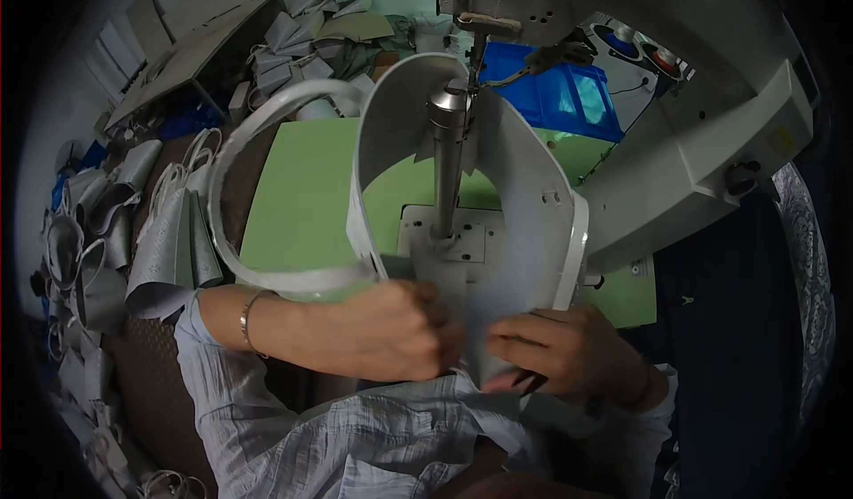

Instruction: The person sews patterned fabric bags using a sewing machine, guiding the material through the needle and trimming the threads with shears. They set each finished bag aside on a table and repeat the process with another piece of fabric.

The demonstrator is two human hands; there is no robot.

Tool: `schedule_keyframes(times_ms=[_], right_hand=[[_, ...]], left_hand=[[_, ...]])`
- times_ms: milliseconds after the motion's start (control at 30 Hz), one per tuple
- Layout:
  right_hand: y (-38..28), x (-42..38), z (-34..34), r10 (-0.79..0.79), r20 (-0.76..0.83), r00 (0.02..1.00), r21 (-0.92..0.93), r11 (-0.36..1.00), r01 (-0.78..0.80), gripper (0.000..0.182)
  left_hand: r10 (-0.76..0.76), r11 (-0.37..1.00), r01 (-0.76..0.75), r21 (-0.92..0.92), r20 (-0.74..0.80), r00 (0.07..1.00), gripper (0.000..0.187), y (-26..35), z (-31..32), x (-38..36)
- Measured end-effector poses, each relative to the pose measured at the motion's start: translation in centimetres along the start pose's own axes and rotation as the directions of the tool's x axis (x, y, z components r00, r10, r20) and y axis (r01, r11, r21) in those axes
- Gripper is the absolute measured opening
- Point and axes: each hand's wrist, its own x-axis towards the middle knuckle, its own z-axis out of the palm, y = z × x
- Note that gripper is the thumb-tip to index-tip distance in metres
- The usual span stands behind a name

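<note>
A pale grey bag-like piece (pixel 524 179) stands open around the metal post (pixel 449 152) of a sewing machine (pixel 640 179). Its white looped handle (pixel 227 206) sticks out to the left. My left hand (pixel 400 330) is closed at the near edge of the piece, its fingers curled and a little blurred. On the right, my right hand (pixel 569 352) pinches the near edge of the same piece between thumb and fingers. The two hands are close together, near my body. The machine's needle area (pixel 475 63) is at the far rim of the piece.
Under the post lies a green table (pixel 298 197) with a metal plate (pixel 484 232). Several grey pieces (pixel 98 259) are heaped at the left, more (pixel 306 46) at the back. A blue bin (pixel 555 90) and thread spools (pixel 617 41) are behind the machine.
</note>
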Motion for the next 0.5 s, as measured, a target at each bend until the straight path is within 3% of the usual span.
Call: schedule_keyframes(times_ms=[100, 167, 200, 267, 300, 367, 400, 467, 500], right_hand=[[-0.4, -1.0, -2.6, -0.01, 0.001, 1.0, -0.039, 0.999, 0.01, 0.03], [-0.3, -1.2, -3.5, 0.045, -0.108, 0.993, -0.247, 0.966, -0.07, 0.027], [0.3, -1.2, -4.0, 0.044, -0.105, 0.994, -0.246, 0.967, -0.069, 0.027], [1.9, -0.5, -5.2, 0.128, -0.184, 0.975, -0.271, 0.946, -0.175, 0.028], [3.0, 0.3, -5.3, 0.126, -0.185, 0.975, -0.271, 0.947, -0.174, 0.028], [5.7, 2.0, -5.0, -0.022, -0.478, 0.878, -0.202, 0.975, -0.086, 0.023], [6.5, 2.7, -5.0, -0.022, -0.483, 0.875, -0.203, 0.975, -0.087, 0.023], [7.7, 4.0, -5.2, 0.209, -0.623, 0.754, 0.108, 0.977, -0.182, 0.023], [8.2, 4.7, -5.4, 0.21, -0.625, 0.752, 0.108, 0.977, -0.183, 0.023]], left_hand=[[0.004, 1.0, -0.006, -0.018, -0.107, 0.994, 0.012, -2.7, -4.3, -0.4], [-0.066, 0.997, 0.074, 0.025, -0.225, 0.972, 0.024, -3.6, -5.7, -1.0], [-0.07, 0.997, 0.077, 0.022, -0.226, 0.972, 0.024, -4.0, -6.0, -1.1], [-0.155, 0.962, 0.231, 0.143, -0.411, 0.899, 0.027, -5.1, -6.6, -1.2], [-0.155, 0.962, 0.232, 0.145, -0.41, 0.899, 0.027, -6.0, -6.3, -1.1], [-0.178, 0.874, 0.431, 0.222, -0.68, 0.711, 0.035, -7.6, -5.0, -0.8], [-0.249, 0.861, 0.475, 0.183, -0.664, 0.705, 0.041, -7.7, -5.0, -0.9], [-0.281, 0.876, 0.472, 0.101, -0.687, 0.67, 0.035, -8.6, -3.9, -1.0], [-0.321, 0.884, 0.466, 0.015, -0.706, 0.631, 0.03, -9.2, -3.6, -1.0]])
